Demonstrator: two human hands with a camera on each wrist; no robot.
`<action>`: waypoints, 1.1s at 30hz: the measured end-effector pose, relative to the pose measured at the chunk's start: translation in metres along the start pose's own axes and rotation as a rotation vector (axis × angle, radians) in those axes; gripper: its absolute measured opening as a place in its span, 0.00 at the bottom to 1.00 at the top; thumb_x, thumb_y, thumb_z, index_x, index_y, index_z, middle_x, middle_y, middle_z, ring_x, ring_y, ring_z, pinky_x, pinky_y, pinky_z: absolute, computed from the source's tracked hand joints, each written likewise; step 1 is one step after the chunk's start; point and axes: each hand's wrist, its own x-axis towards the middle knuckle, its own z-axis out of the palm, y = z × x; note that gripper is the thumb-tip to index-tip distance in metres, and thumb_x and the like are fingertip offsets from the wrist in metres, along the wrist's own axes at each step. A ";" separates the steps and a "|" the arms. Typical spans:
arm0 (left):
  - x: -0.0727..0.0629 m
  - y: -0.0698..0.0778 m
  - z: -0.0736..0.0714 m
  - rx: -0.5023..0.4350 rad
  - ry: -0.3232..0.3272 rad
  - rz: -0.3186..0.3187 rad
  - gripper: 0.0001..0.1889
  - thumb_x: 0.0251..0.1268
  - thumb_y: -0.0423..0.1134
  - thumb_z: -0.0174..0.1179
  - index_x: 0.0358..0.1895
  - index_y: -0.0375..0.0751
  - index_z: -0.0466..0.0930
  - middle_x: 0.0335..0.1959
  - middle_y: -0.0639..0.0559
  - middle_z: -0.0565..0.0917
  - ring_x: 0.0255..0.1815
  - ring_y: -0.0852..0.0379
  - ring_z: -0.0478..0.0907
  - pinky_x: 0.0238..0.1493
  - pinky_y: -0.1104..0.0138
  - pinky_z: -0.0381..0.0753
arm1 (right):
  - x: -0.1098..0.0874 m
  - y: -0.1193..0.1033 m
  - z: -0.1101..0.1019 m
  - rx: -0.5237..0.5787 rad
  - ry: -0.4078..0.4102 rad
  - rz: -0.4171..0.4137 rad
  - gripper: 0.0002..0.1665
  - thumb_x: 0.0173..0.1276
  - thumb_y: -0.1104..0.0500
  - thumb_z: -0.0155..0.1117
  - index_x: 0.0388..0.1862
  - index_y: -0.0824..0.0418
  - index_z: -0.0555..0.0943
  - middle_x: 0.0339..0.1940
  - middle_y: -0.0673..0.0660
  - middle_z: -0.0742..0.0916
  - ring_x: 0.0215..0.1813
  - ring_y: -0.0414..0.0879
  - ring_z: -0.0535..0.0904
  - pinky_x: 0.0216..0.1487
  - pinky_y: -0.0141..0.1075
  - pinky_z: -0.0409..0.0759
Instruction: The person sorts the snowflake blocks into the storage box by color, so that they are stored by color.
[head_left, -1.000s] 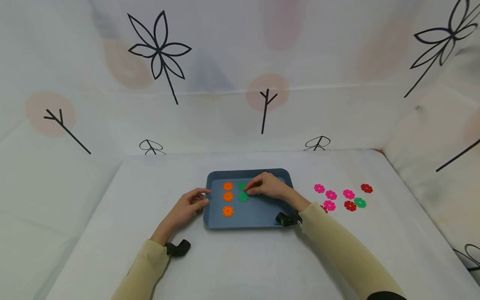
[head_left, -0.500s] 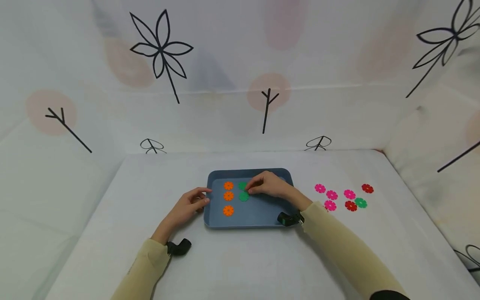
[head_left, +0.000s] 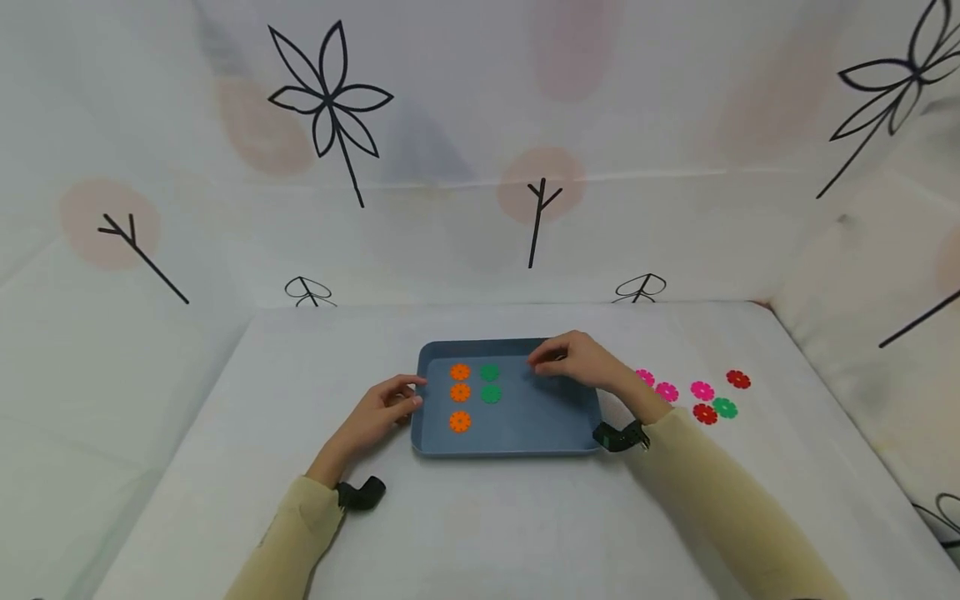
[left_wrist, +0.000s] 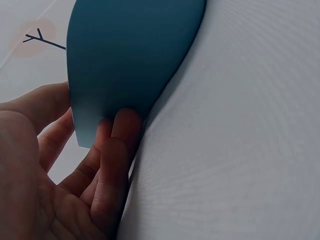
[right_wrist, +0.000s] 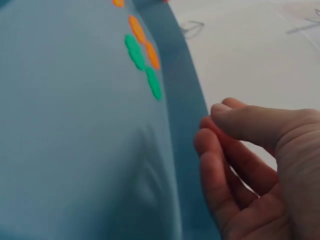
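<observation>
A blue-grey tray (head_left: 525,429) lies on the white table. My left hand (head_left: 375,417) holds its left edge; in the left wrist view the fingers (left_wrist: 127,122) press against the outer wall while another reaches over the rim. Inside the tray, three orange flower-shaped discs (head_left: 460,392) form a column at the left, with two green flower-shaped discs (head_left: 491,394) beside the upper ones. My right hand (head_left: 581,362) hovers over the tray's upper right part, fingers loosely bent. Its thumb and fingertips (right_wrist: 220,107) come close together in the right wrist view, with nothing seen between them.
Right of the tray, pink discs (head_left: 666,392), red discs (head_left: 738,380) and one green disc (head_left: 725,407) are scattered on the table (head_left: 480,525). My right forearm covers part of that area. White cloth walls (head_left: 450,242) with drawn plants stand behind and at both sides.
My right hand has left the green discs and moved right across the tray, uncovering both of them in place. The left hand stays at the tray's edge.
</observation>
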 end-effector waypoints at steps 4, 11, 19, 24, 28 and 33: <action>-0.001 0.001 -0.001 0.002 -0.005 0.011 0.19 0.72 0.43 0.61 0.62 0.42 0.78 0.42 0.45 0.78 0.34 0.51 0.78 0.33 0.65 0.77 | -0.015 0.008 -0.020 0.018 0.062 0.042 0.14 0.69 0.60 0.68 0.50 0.66 0.86 0.48 0.59 0.88 0.49 0.48 0.83 0.50 0.37 0.78; 0.001 0.000 -0.002 0.008 -0.004 0.014 0.19 0.73 0.42 0.61 0.62 0.43 0.77 0.42 0.46 0.78 0.34 0.51 0.78 0.33 0.65 0.77 | -0.053 0.030 -0.057 -0.065 0.140 0.161 0.16 0.71 0.57 0.67 0.54 0.62 0.85 0.49 0.58 0.87 0.50 0.52 0.82 0.49 0.38 0.80; 0.001 -0.003 -0.001 0.004 -0.012 0.031 0.19 0.73 0.42 0.61 0.62 0.41 0.77 0.41 0.46 0.78 0.34 0.52 0.77 0.33 0.65 0.77 | -0.113 0.059 -0.083 -0.130 0.220 0.317 0.23 0.70 0.54 0.67 0.59 0.64 0.80 0.57 0.65 0.82 0.58 0.61 0.75 0.48 0.39 0.81; 0.001 -0.001 -0.002 0.021 -0.008 0.021 0.19 0.72 0.42 0.61 0.62 0.43 0.78 0.42 0.46 0.78 0.34 0.51 0.78 0.34 0.64 0.78 | -0.148 0.079 -0.091 -0.159 0.245 0.357 0.24 0.71 0.54 0.66 0.60 0.67 0.79 0.57 0.69 0.80 0.58 0.64 0.73 0.41 0.33 0.81; 0.000 0.000 -0.002 0.025 -0.006 0.022 0.19 0.72 0.42 0.61 0.62 0.43 0.78 0.42 0.47 0.79 0.33 0.52 0.78 0.33 0.64 0.78 | -0.172 0.091 -0.097 -0.190 0.263 0.389 0.26 0.72 0.51 0.65 0.60 0.68 0.79 0.57 0.70 0.80 0.56 0.63 0.73 0.39 0.31 0.80; -0.001 0.001 -0.003 0.020 -0.013 0.031 0.19 0.72 0.43 0.61 0.63 0.42 0.77 0.42 0.47 0.79 0.33 0.53 0.78 0.33 0.64 0.78 | -0.195 0.103 -0.104 -0.204 0.272 0.418 0.27 0.72 0.52 0.65 0.60 0.71 0.78 0.57 0.73 0.78 0.54 0.63 0.73 0.36 0.30 0.80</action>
